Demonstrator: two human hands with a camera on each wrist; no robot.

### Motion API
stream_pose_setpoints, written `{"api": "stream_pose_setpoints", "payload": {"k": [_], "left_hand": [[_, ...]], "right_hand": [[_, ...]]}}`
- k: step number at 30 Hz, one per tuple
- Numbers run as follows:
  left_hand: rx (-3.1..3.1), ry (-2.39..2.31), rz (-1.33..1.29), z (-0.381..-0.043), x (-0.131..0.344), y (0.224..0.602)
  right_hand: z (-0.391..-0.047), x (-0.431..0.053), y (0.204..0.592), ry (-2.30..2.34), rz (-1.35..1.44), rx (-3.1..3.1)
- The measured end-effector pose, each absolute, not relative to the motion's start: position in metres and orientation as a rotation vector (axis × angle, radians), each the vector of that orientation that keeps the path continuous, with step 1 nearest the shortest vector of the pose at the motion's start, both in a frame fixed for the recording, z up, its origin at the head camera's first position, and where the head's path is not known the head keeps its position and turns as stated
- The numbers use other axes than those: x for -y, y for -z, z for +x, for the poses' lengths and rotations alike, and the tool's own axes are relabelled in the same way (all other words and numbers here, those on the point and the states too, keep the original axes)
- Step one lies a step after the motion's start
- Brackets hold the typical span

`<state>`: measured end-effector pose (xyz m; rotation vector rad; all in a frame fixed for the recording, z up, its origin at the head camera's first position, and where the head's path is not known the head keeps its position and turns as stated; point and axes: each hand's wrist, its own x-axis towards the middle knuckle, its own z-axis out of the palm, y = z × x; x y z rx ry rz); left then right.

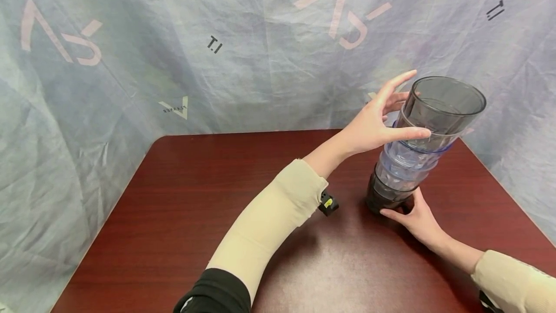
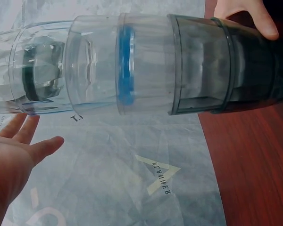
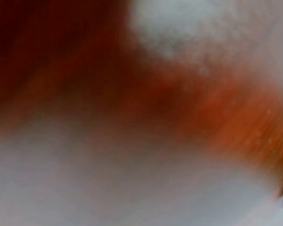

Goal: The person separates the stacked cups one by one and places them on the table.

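Observation:
A tall stack of nested clear tumblers [image 1: 408,158] rises at the right of the table, smoky grey at the top and bottom, with clear and bluish ones between. My left hand [image 1: 369,122] is beside the upper part, fingers extended behind it and thumb in front of the grey top tumbler [image 1: 451,100]. In the left wrist view, that hand [image 2: 14,160] appears apart from the stack [image 2: 146,66]. Low down, my right hand [image 1: 423,219] grips the dark bottom tumbler [image 1: 384,197] between thumb and fingers. The right wrist view is too blurred to make out the hold.
The reddish-brown wooden table [image 1: 173,206] spreads under both arms. A grey printed cloth [image 1: 243,62] hangs behind and along its sides. A small black device [image 1: 328,204] with a yellow mark shows beneath the left sleeve cuff.

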<state>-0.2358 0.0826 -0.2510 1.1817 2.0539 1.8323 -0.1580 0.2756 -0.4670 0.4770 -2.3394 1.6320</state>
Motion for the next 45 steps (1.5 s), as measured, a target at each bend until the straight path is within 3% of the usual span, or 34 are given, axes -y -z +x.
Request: {"api": "stream_pose_setpoints", "payload": {"k": [16, 45], "left_hand": [[-1.987, -1.810, 1.313, -0.233, -0.085, 0.241], [-2.108, -1.853, 1.255, -0.225, -0.087, 0.234]], "right_hand": [[-0.160, -0.273, 0.468, -1.655, 0.508, 2.310], [-0.158, -0.275, 0.469, -1.704, 0.511, 2.295]]}}
